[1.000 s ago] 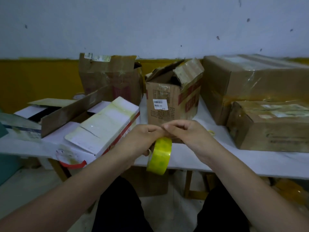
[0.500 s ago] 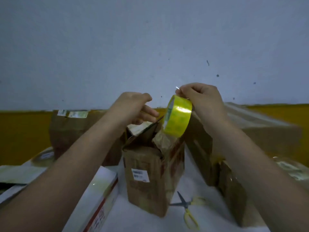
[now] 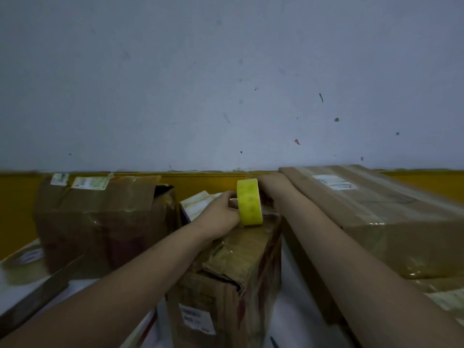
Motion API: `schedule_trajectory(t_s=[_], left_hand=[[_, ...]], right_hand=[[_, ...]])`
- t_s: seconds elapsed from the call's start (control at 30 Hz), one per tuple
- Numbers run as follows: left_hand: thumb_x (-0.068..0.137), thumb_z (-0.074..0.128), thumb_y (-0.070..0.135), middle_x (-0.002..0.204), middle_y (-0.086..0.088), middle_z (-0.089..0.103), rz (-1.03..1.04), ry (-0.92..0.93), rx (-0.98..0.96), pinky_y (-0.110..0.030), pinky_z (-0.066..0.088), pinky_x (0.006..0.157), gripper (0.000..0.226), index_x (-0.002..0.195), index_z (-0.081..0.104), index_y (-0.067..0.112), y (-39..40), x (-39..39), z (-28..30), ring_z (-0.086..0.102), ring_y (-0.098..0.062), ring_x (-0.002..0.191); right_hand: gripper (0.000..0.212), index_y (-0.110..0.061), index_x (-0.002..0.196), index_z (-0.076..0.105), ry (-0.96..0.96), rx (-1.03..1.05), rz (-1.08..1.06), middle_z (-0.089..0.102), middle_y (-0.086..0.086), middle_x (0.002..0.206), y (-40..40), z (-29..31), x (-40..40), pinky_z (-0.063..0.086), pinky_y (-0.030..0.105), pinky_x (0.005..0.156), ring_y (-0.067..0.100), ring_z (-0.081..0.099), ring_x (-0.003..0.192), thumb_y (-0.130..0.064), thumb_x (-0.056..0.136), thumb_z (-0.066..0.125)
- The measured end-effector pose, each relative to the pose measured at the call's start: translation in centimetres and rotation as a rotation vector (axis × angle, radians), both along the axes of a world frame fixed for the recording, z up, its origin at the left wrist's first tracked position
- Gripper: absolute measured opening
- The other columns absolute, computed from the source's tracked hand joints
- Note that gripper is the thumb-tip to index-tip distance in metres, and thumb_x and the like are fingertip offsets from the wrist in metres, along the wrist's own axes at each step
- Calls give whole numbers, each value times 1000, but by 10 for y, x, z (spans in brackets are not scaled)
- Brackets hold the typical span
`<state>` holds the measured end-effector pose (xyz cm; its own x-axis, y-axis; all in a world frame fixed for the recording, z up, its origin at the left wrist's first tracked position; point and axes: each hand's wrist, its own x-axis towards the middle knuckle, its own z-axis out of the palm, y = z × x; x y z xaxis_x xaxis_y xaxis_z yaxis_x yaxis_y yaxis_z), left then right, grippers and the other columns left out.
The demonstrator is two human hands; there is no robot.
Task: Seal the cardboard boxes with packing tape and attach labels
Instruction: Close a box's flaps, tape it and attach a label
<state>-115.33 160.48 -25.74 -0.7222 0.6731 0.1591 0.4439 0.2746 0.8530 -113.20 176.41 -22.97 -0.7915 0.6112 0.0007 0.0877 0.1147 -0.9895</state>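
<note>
A small upright cardboard box (image 3: 233,280) stands in the middle of the table, its top flaps folded down and a white label on its front. A yellow tape roll (image 3: 249,202) rests on edge on the far part of the box top. My right hand (image 3: 272,188) grips the roll from the right and behind. My left hand (image 3: 221,212) lies on the box top just left of the roll, fingers pinched at the roll's edge; whether it holds the tape end I cannot tell.
An open brown box (image 3: 100,222) with labels on its flap stands at the left. A large sealed box (image 3: 376,212) lies close on the right, touching my right forearm. The white table (image 3: 286,320) shows between the boxes. A wall stands right behind.
Both hands have come down from above the open box; the flaps are now folded flat and the roll sits on the box top. The view has moved closer.
</note>
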Motion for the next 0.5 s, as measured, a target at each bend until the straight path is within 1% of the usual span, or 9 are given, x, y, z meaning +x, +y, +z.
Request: schedule_trajectory(t_s=[0.07,0.1,0.17,0.23,0.27,0.33,0.37,0.43,0.5], left_hand=[[82,52,-3,91,-2,66,17,-123,89,-31,51,65,44,120,61,18,-3,2,2,63,-20,79],[72,52,0,86,-7,65,22,-171,131,-33,47,66,44,112,66,12,-4,2,1,62,-25,78],[60,56,17,86,-16,61,15,-221,192,-38,45,74,39,95,65,4,-4,1,-1,61,-29,82],[70,64,37,102,-15,70,-23,-226,217,-44,50,92,33,91,69,12,-3,0,-2,67,-29,98],[82,64,44,106,-8,74,-34,-215,229,-45,49,100,32,92,74,15,-2,-1,-2,68,-26,105],[101,53,42,104,-5,77,-50,-214,283,-44,49,103,38,97,78,14,-4,-3,-3,69,-25,106],[103,49,39,102,-8,77,-56,-232,322,-43,50,103,41,96,77,10,-5,-3,-3,70,-26,105],[102,52,39,98,-15,77,-72,-267,394,-43,53,99,44,92,77,5,-8,0,-1,72,-29,98],[99,56,39,91,-18,76,-69,-276,443,-40,57,90,45,87,78,2,-9,6,1,72,-29,86]], right_hand=[[11,-10,95,64,-26,-53,-7,66,12,99,3,-2,-8,57,39,83,27,64,89,-19,97,58],[12,-9,95,64,-25,-99,-18,66,13,98,4,-4,-9,57,41,79,29,64,89,-19,97,57],[12,-11,87,62,15,-166,-35,63,12,85,6,-8,-10,55,36,62,27,62,77,-15,97,56],[12,-13,87,62,29,-157,-19,64,11,82,5,-10,-10,52,33,56,26,61,73,-14,97,55],[12,-14,89,63,29,-132,-3,65,10,83,5,-9,-11,53,32,55,25,62,73,-15,97,55],[13,-13,86,63,30,-72,-4,67,10,83,8,-8,-12,55,32,58,23,63,70,-17,97,57],[18,-12,80,62,11,12,-35,67,11,79,12,-9,-12,56,32,61,23,64,67,-20,96,59],[37,-13,64,58,-49,323,-123,62,8,65,22,-15,-13,53,33,62,21,60,61,-31,97,59],[47,-12,60,55,-117,540,-146,54,4,59,27,-21,-15,44,31,60,20,53,60,-40,98,55]])
